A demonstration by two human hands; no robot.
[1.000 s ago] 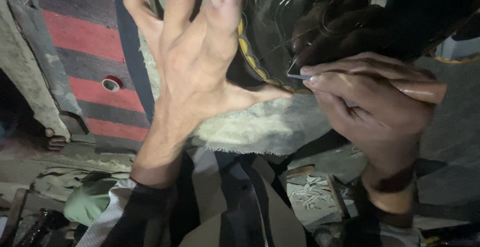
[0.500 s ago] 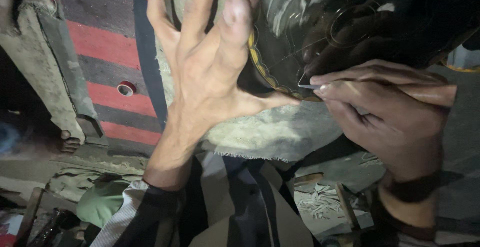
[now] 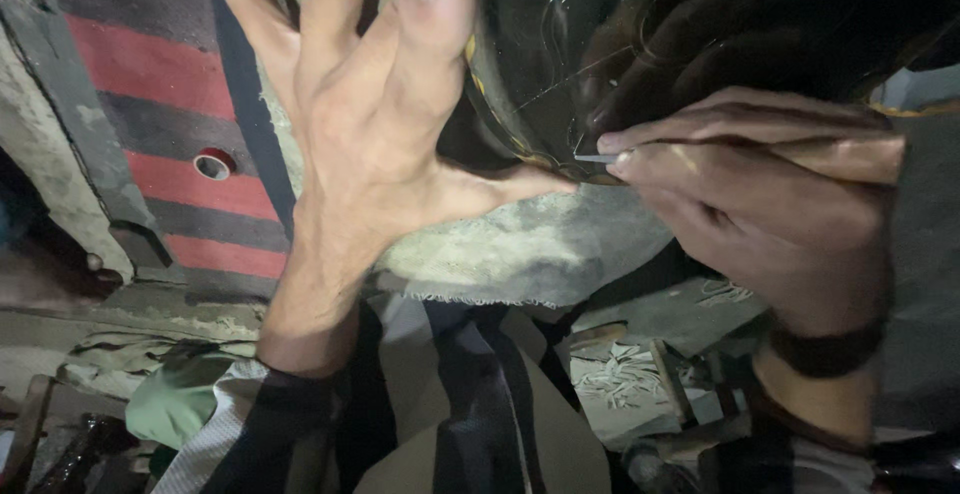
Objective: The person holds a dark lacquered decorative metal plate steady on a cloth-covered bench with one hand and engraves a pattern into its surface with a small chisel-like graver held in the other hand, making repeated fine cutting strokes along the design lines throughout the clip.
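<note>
- Head camera looks down on a dark, glossy, rounded vessel (image 3: pixel 640 44) with a yellow-patterned rim, resting on a grey, frayed cloth (image 3: pixel 520 249) over the person's lap; no tabletop carries it.
- Left hand (image 3: pixel 370 144) is spread wide, fingers apart, palm turned from the camera and pressed toward the vessel's left side, its thumb reaching along the lower rim. It steadies rather than clamps; I cannot tell how firmly it bears.
- Right hand (image 3: pixel 750 194) is closed, fingers together in a pinch around a thin metal tool (image 3: pixel 598 158), whose tip meets the glossy surface just above the rim, close to the left thumb tip.
- Fine scratched lines show on the dark surface above the tool tip; a wooden handle or stick seems to run back under the right fingers, though its far end is hidden.
- Risk, as I judge it: the glossy curve gives the point little bite, so too much push could make it skid and leave a stray scratch across the pattern.
- A skid toward the left would run at the thumb lying beside the tip, and could nick it.
- With the left hand only splayed against it, the vessel could roll on the loose cloth and throw the line off.
- Dim light and reflections on the gloss may hide where the tip truly sits.
- Carved blocks (image 3: pixel 630 374) and clutter lie below on the floor; a dropped tool could be lost among them.
</note>
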